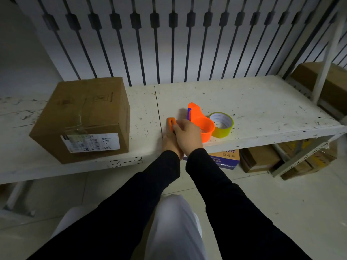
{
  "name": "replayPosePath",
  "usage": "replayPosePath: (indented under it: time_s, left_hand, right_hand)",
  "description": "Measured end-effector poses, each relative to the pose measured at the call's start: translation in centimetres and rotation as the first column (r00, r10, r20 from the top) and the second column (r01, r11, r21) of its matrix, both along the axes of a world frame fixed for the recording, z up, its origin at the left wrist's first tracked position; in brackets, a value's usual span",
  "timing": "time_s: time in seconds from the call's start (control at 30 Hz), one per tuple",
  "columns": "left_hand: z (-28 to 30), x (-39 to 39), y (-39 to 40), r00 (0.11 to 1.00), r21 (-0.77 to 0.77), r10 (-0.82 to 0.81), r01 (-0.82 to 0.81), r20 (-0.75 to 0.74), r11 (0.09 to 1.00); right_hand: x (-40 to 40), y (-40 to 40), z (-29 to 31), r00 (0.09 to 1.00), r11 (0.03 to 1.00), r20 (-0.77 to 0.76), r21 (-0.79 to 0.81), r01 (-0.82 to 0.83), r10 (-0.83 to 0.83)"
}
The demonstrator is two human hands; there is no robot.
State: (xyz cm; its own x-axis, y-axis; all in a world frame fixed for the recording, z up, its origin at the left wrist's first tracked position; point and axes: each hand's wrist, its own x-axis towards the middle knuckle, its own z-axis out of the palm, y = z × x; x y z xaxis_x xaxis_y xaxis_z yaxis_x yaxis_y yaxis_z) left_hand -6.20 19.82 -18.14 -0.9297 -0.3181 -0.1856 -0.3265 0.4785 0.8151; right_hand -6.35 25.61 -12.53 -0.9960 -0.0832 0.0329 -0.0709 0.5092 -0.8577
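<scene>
The left hand (170,143) is gripping the orange cutter (171,124) low over the white shelf (262,109) to steady it, while the right hand (187,136), pressed close against the left, is pinching its body (probably working the blade slider) beside the tape dispenser (201,126).
</scene>
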Motion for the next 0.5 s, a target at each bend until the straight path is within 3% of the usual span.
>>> replayPosePath:
  time_s: [0.13, 0.23, 0.33, 0.5]
  left_hand:
    - [1.2, 0.1, 0.5, 0.997, -0.243, 0.011, 0.007, 0.075, 0.970]
    - [1.4, 0.2, 0.2, 0.987, -0.435, -0.031, 0.099, 0.159, 0.895]
    - [1.6, 0.3, -0.1, 0.972, -0.501, -0.029, 0.145, 0.232, 0.853]
    - [1.7, 0.6, -0.6, 0.969, -0.445, -0.053, 0.159, 0.241, 0.881]
  right_hand:
    - [0.3, 1.4, -0.1, 0.968, 0.932, -0.225, 0.312, 0.184, -0.116]
    - [0.1, 2.4, -0.4, 0.979, 0.824, -0.155, 0.532, 0.196, -0.132]
    - [0.1, 2.7, -1.2, 0.992, 0.840, -0.067, 0.526, 0.130, -0.112]
    - [0.3, 2.7, -1.3, 0.997, 0.913, -0.056, 0.400, 0.078, -0.060]
